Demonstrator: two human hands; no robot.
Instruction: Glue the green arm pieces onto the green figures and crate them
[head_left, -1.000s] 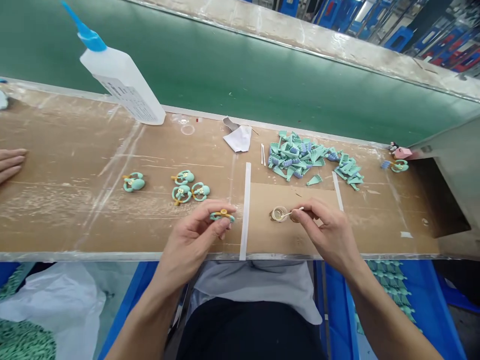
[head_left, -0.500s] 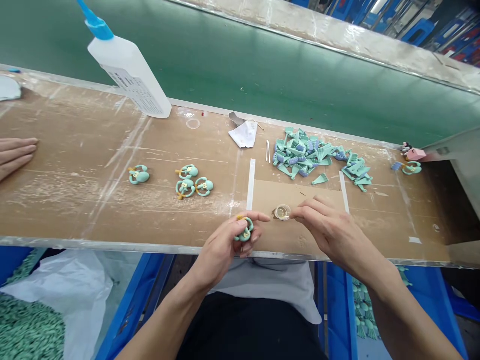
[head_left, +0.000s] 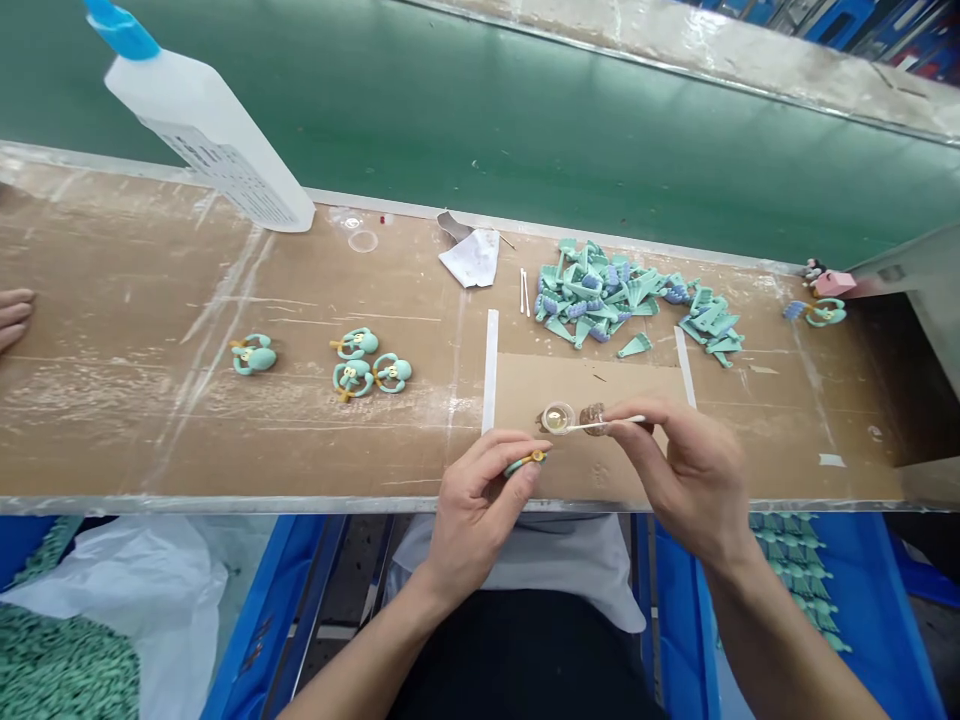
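My left hand (head_left: 480, 510) pinches a teal moulded figure (head_left: 523, 464) with a yellow piece on it, seen nearly edge-on. My right hand (head_left: 686, 470) holds a white cotton swab (head_left: 615, 423) between finger and thumb. The swab's tip reaches the small clear cup (head_left: 558, 418) of pale yellow liquid on the cardboard sheet (head_left: 585, 380). A small brown lump (head_left: 592, 419) sits at my right fingertips, and I cannot tell what it is. The two hands are close together but apart.
Several finished teal figures (head_left: 367, 360) lie on the bench left of my hands. A heap of teal parts (head_left: 600, 295) lies beyond the cardboard. A large glue bottle (head_left: 210, 130) lies at the back. A co-worker's hand (head_left: 11, 318) shows at the left edge. Blue bins stand below the bench.
My right hand now holds the swab at the cup; no swab showed in it before. My left hand has turned the figure edge-on and moved it closer to the cup.
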